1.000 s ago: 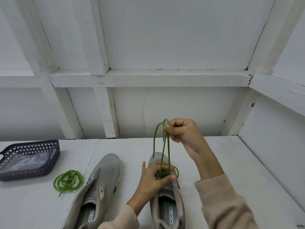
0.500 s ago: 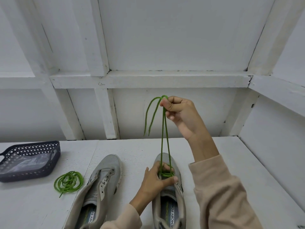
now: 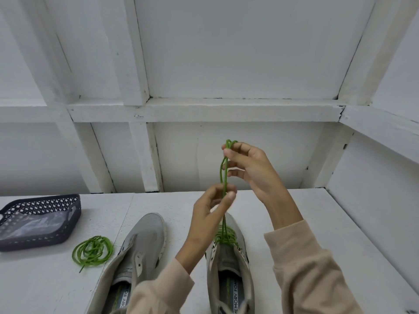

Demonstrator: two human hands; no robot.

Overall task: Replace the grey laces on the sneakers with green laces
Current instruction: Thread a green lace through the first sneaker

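Head view: lace held taut

Spare lace (image 3: pixel 93 251) coiled on the counter (image 3: pixel 317 223) beside the bare sneaker (image 3: pixel 140 245). Left grip (image 3: pixel 210 214) pinches the green lace (image 3: pixel 223 177) low, right grip (image 3: pixel 251 168) pinches it higher, above the part-laced sneaker (image 3: pixel 229 268). Looks light and limp; probably best held near the tips.

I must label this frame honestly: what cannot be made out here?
In the head view:
Heels of the unlaced sneaker and the half-laced sneaker: cut by the bottom edge.
Tips of the green lace: lost among fingers of the right hand and left hand.
Contents of the basket: blurred under clear plastic.
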